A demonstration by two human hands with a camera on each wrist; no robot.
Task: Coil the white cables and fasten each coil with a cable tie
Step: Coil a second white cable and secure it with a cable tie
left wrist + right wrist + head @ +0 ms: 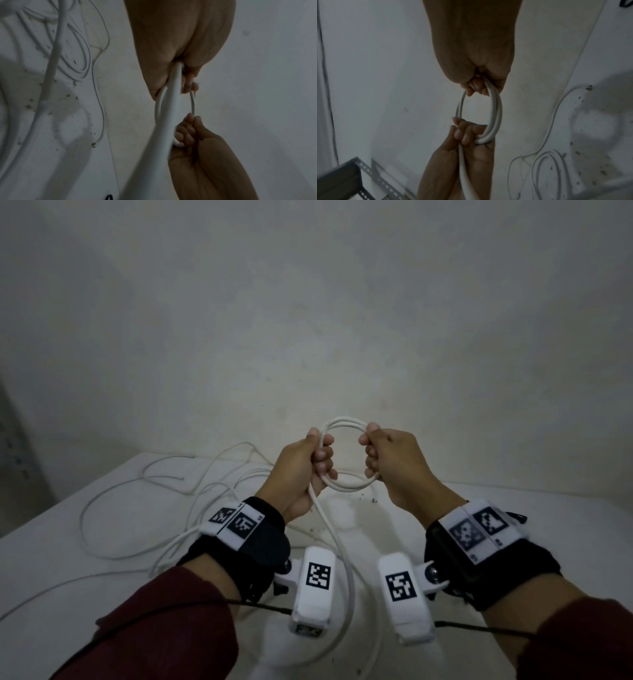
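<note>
A small coil of thick white cable (346,424) hangs in the air above the white table (513,508), held between both hands. My left hand (308,470) grips its left side with curled fingers; the cable's free tail (339,546) runs down from that fist toward me. My right hand (383,460) grips the coil's right side. In the left wrist view the coil (158,105) spans from my left hand (171,60) to my right hand (193,135). The right wrist view shows the coil (496,115) with my right hand (481,75) above and my left hand (467,135) below. I see no cable tie.
Thin white cables (113,508) lie in loose loops on the table's left half, with more thick cable (547,169) coiled on the tabletop. A plain wall (308,302) stands close behind. A perforated metal shelf frame (364,170) sits off the table's left side.
</note>
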